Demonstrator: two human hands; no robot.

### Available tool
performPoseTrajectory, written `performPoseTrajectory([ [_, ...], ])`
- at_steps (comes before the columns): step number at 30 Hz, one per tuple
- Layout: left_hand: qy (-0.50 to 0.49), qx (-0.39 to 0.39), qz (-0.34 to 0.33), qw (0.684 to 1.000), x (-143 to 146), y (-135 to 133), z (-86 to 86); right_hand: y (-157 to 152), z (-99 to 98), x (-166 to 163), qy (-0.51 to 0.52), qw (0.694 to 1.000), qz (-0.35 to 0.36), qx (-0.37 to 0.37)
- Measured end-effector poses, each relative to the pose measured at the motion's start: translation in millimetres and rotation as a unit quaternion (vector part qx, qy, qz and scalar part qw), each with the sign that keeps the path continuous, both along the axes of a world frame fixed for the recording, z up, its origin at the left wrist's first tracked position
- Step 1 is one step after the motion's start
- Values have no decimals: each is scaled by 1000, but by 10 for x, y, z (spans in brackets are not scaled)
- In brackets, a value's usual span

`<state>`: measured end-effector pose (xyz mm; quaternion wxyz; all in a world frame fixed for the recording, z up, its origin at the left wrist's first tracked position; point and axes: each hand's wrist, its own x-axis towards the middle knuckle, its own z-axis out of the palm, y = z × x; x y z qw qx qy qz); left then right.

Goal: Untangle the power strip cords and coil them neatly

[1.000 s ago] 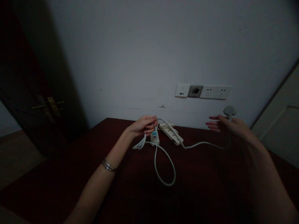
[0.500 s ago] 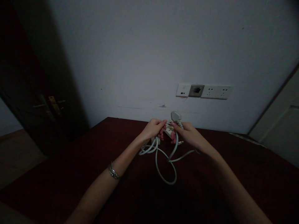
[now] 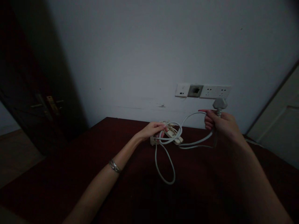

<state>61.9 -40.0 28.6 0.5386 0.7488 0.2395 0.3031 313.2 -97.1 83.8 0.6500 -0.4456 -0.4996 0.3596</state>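
A looped white power cord [image 3: 171, 166] runs between my two hands above the table. My left hand [image 3: 154, 130] pinches some of its loops near the middle. Off to the right, my right hand [image 3: 220, 123] is closed on the cord just below its white plug [image 3: 220, 103], which points up in front of the wall. Part of the cord stretches from that hand back to the loops. Behind the loops lies a white power strip [image 3: 178, 140], partly covered by cord and fingers. A white block [image 3: 154, 141] shows under my left hand.
The dark red table [image 3: 112, 140] meets the pale wall. A row of wall sockets [image 3: 215, 91] with a grey plate [image 3: 195, 91] is mounted above its back edge. At left is a dark door with a brass handle [image 3: 52, 104]; a pale door [image 3: 285, 118] stands at right.
My right hand has moved right and slightly up with the plug, drawing cord out from the bundle. My left hand has stayed near its place, and more of the power strip shows.
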Motion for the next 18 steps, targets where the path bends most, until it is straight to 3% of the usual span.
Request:
performPoseTrajectory([
  [4, -15, 32, 69, 997, 122, -42, -24, 141, -177, 213, -60, 996, -19, -66],
  [7, -9, 109, 126, 986, 194, -85, -33, 242, -301, 290, -220, 966, -23, -134],
  [9, -7, 149, 142, 979, 214, -110, -30, 282, -344, 317, -334, 935, -49, -107],
  [14, 29, 168, 103, 980, 193, -190, 27, 256, -337, 335, -474, 870, -132, -24],
  [18, 62, 187, 74, 978, 171, -244, 70, 175, -306, 320, -521, 851, -39, -55],
])
